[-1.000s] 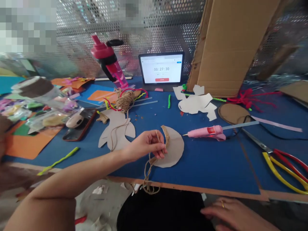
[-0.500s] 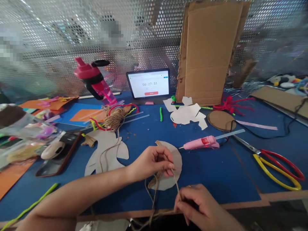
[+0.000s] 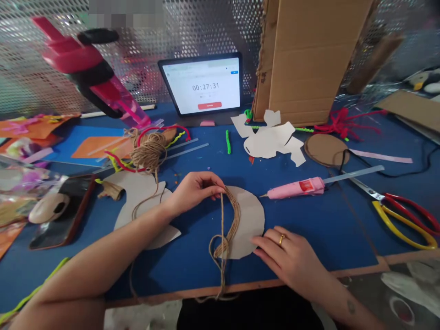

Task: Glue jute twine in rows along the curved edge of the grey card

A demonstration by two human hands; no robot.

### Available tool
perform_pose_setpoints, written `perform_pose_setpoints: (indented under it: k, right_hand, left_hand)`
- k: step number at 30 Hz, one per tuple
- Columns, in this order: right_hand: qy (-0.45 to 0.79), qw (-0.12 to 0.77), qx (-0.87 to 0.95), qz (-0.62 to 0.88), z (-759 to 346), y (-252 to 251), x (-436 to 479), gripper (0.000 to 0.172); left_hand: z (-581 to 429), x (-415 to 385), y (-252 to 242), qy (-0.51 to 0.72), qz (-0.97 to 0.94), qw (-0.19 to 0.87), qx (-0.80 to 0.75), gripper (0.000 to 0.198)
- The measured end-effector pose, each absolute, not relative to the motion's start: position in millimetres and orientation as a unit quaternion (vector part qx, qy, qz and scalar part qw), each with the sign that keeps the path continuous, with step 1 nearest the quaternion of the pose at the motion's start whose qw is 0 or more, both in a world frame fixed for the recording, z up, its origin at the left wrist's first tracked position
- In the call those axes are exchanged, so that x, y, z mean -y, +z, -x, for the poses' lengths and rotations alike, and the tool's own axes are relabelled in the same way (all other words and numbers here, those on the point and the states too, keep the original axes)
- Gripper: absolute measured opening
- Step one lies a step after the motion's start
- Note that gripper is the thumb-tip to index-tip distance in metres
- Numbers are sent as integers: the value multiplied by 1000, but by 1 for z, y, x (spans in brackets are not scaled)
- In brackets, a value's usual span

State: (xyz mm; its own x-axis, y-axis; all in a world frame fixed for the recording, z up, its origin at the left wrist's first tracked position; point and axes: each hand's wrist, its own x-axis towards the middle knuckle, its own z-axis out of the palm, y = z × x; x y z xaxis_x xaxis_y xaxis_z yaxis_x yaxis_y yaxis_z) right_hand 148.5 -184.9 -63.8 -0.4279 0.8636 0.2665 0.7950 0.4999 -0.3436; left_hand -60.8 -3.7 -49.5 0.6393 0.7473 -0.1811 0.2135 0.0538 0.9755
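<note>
In front of me lies a rounded pale cardboard piece [image 3: 250, 217], with rows of jute twine [image 3: 235, 214] curving along its left side. My left hand [image 3: 197, 192] pinches the twine at the top of this curve, and a loose strand hangs down from its fingertips. Lower down, the twine makes a loop and trails over the table's front edge. My right hand [image 3: 288, 254], with a ring on one finger, has thumb and fingertips on the cardboard's lower right edge. A pink glue gun [image 3: 295, 189] rests just beyond the piece, its nozzle pointing left.
A ball of twine [image 3: 149, 152] sits at the back left, near a pink bottle [image 3: 103, 82] and a tablet [image 3: 202, 87]. Scissors [image 3: 405, 213] lie at the right. Paper scraps [image 3: 270, 141], a cardboard disc [image 3: 326, 150] and upright cardboard [image 3: 309, 59] are behind.
My right hand has let go of the strand and moved to the cardboard's edge. My left hand has shifted to the top of the piece, uncovering the twine rows. The camera view has moved closer.
</note>
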Motion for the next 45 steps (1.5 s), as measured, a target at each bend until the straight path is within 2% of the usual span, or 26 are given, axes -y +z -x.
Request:
perform_pose_setpoints:
  k: [5, 8, 10, 12, 15, 18, 21, 24, 28, 31, 37, 41, 45]
  right_hand:
    - [-45, 191, 844, 499, -155, -64, 179, 24]
    - [-20, 223, 836, 502, -155, -63, 180, 19]
    - [77, 273, 815, 505, -151, -59, 184, 13]
    - [229, 307, 768, 514, -144, -53, 189, 9]
    - [452, 294, 659, 525, -132, -46, 194, 32]
    - [600, 302, 562, 484, -121, -46, 196, 58]
    - [659, 331, 523, 427, -116, -48, 196, 55]
    - [606, 347, 553, 454, -118, -49, 194, 48]
    - [505, 304, 623, 515, -123, -48, 193, 42]
    - [429, 287, 677, 524, -120, -50, 193, 40]
    - [404, 235, 760, 451, -102, -49, 194, 43]
    - [317, 194, 858, 353, -91, -48, 191, 41]
    - [201, 264, 870, 365, -90, -58, 188, 28]
  left_hand:
    - [60, 6, -53, 212, -655, 626, -367, 27]
    - [60, 7, -51, 229, -666, 600, -378, 25]
    - [59, 10, -48, 249, -682, 575, -377, 24]
    - [57, 14, -44, 277, -696, 557, -359, 24]
    - [49, 26, -37, 321, -684, 567, -328, 25]
    - [43, 37, -31, 362, -646, 596, -312, 25]
    - [41, 40, -30, 410, -619, 598, -301, 25]
    - [47, 34, -35, 392, -636, 591, -305, 25]
    - [61, 25, -37, 204, -710, 623, -257, 20]
    - [67, 24, -30, 92, -771, 603, -183, 16]
    - [68, 24, -26, 127, -737, 632, -203, 18]
    - [68, 21, -29, 160, -689, 671, -223, 25]
    - [68, 21, -30, 166, -687, 671, -226, 27]
